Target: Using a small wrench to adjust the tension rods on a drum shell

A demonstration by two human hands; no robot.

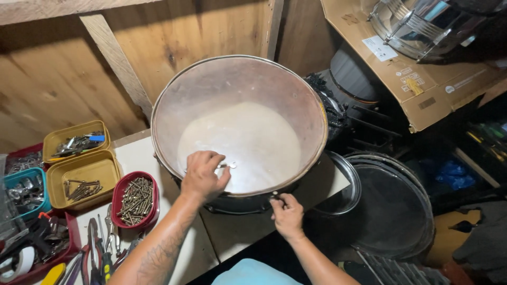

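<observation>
A large drum shell (296, 95) with a metal rim and a pale skin at its bottom stands tilted on a white tabletop (232, 232). My left hand (204, 174) reaches inside the shell near its front wall, fingers pinching a small metal fitting (228, 165). My right hand (287, 214) is outside, at the front lower rim, fingers closed on a small dark screw or lug (275, 197) on the shell's wall.
A red tub of screws (135, 200), yellow trays (79, 174) of hardware, a teal tub (24, 190) and pliers (97, 253) lie at the left. Metal hoops (385, 206) lie at the right. A cardboard box (417, 79) holds a chrome drum (422, 24).
</observation>
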